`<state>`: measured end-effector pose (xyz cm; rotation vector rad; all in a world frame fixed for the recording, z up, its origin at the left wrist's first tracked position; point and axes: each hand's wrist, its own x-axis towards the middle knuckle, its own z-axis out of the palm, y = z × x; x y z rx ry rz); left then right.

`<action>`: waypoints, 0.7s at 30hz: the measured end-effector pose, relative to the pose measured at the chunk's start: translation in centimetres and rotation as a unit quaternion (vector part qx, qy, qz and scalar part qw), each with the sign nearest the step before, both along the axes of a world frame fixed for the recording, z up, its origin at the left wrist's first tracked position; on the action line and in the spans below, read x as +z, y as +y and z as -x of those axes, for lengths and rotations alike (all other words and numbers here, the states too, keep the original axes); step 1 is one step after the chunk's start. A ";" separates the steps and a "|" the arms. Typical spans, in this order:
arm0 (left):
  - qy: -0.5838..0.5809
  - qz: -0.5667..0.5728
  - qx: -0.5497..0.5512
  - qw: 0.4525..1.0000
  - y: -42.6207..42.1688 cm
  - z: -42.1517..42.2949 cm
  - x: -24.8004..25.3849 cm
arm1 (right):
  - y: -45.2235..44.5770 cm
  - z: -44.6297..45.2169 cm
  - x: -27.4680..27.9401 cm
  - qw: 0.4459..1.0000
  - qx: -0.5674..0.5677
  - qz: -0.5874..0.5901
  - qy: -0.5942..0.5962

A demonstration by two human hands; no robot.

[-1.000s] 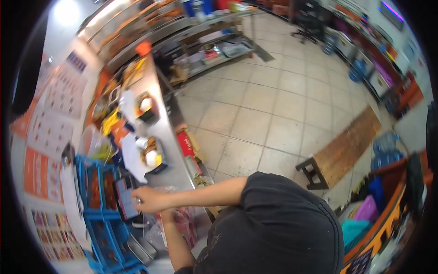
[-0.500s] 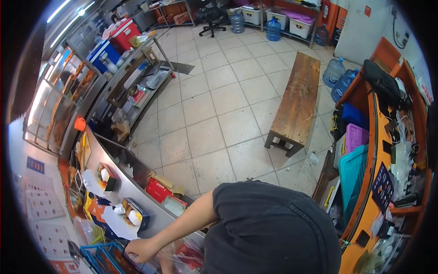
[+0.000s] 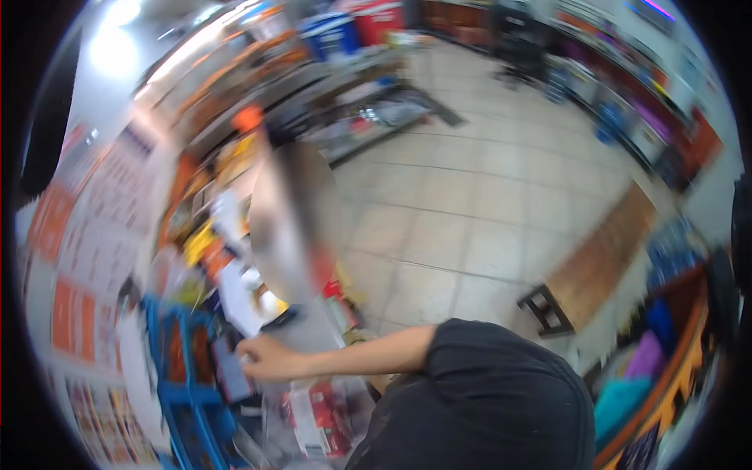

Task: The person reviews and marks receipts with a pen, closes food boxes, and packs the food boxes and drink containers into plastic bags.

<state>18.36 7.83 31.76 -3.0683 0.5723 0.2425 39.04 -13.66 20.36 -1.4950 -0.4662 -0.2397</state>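
My right hand (image 3: 268, 358) reaches left over the counter, its fingers curled at the edge of a dark-framed flat device with a greyish screen (image 3: 233, 370). A small pale spot shows at the fingers; blur hides what it is. Below the hand lies a clear plastic bag with red and white packets (image 3: 317, 419). Beyond the device side stands a blue plastic rack (image 3: 182, 395). Further up, a box of food with a white cup (image 3: 270, 304) sits beside white paper (image 3: 237, 298). My left hand is out of the picture.
A metal counter (image 3: 313, 325) runs away from me, with a red box (image 3: 333, 288) at its right edge. On the tiled floor stands a wooden bench (image 3: 603, 262). Blue water bottles (image 3: 672, 251) and an orange-edged counter (image 3: 666, 376) are at right. Posters (image 3: 102, 211) cover the left wall.
The view swung right and back. My left forearm and hand, seen at the bag one second ago, have left the picture, and the packets now show. My right hand stays beside the device.
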 end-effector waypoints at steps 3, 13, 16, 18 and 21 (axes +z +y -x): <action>-0.021 -0.015 0.095 0.995 -0.1 2.1 -0.6 | 0.0 0.1 -0.4 0.996 0.077 -0.030 -0.022; -0.363 0.262 0.267 0.853 -3.5 2.2 -1.7 | 0.7 -1.1 6.8 0.911 0.337 0.224 -0.083; -0.347 0.298 0.255 0.852 -3.8 2.2 -2.5 | 0.4 1.3 8.7 0.903 0.328 0.260 -0.101; -0.292 0.341 0.235 0.862 -3.8 2.4 -3.0 | 0.9 3.7 9.6 0.888 0.288 0.326 -0.152; -0.313 0.372 0.240 0.840 -5.4 1.0 -3.2 | 2.8 6.1 8.6 0.850 0.383 0.327 -0.155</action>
